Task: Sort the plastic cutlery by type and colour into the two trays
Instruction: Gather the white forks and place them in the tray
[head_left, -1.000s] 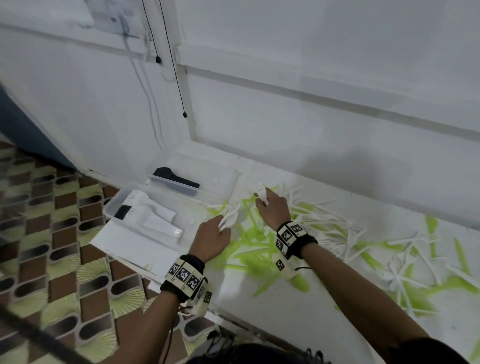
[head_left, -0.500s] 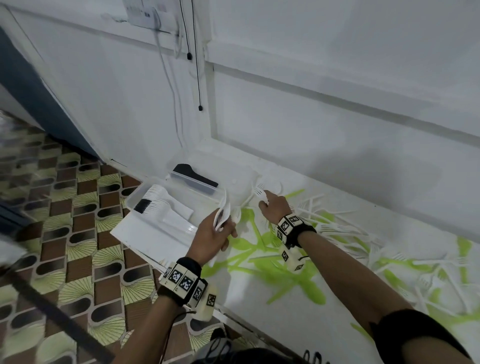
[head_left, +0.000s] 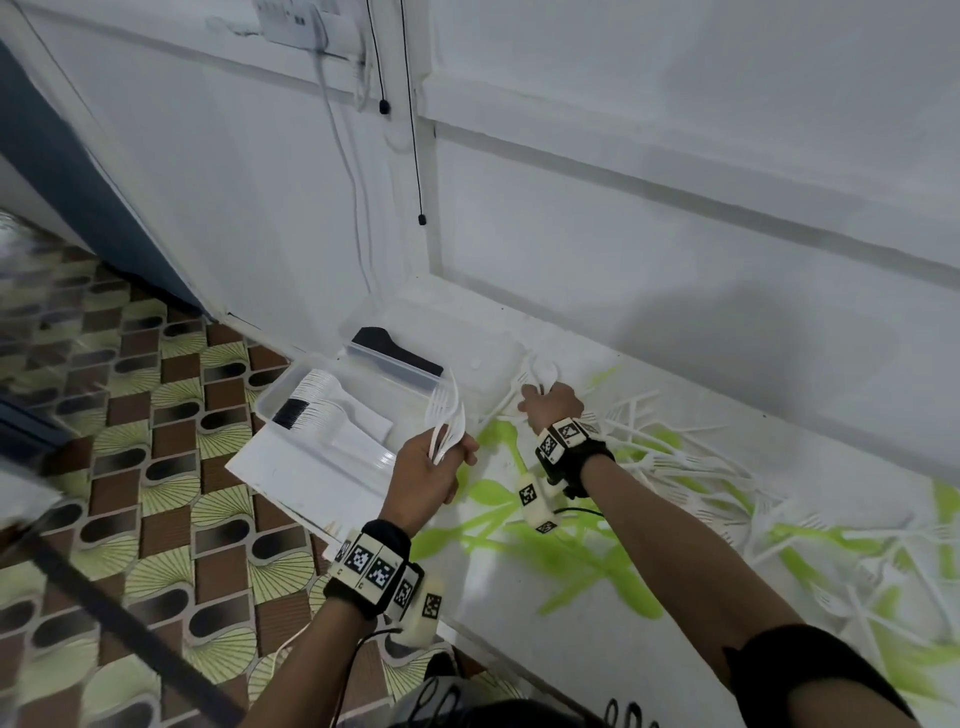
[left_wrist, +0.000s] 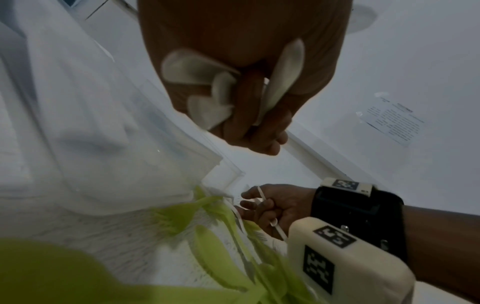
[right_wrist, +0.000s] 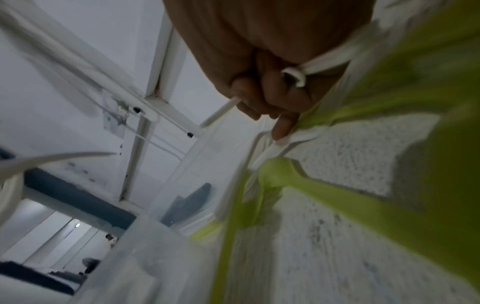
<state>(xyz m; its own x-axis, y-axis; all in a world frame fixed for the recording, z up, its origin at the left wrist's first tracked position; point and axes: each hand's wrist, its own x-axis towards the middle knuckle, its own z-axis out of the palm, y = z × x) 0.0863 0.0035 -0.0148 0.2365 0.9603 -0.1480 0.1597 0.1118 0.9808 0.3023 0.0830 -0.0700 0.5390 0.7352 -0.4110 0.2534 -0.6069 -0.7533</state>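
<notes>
My left hand (head_left: 439, 460) grips a bundle of several white forks (head_left: 445, 413), tines up, beside the near clear tray (head_left: 270, 402). The left wrist view shows their handle ends (left_wrist: 205, 82) sticking out of my curled fingers. My right hand (head_left: 545, 400) holds white forks (head_left: 535, 371) by the corner of the far clear tray (head_left: 480, 340). In the right wrist view a white handle (right_wrist: 298, 75) is in my fist and one finger touches a white piece (right_wrist: 293, 136) on the table. Loose green cutlery (head_left: 519, 535) and white forks (head_left: 675, 457) cover the table.
The near tray holds stacked white cutlery (head_left: 332, 410) and a dark stack (head_left: 291, 413). The far tray holds black cutlery (head_left: 395, 353). A white lid or sheet (head_left: 291, 478) lies under the near tray at the table's left edge. Wall and hanging cables (head_left: 415, 156) stand behind.
Both hands have moved left toward the trays. My left hand has lifted its fork bundle upright beside the near tray. My right hand still holds white forks, now at the far tray's corner.
</notes>
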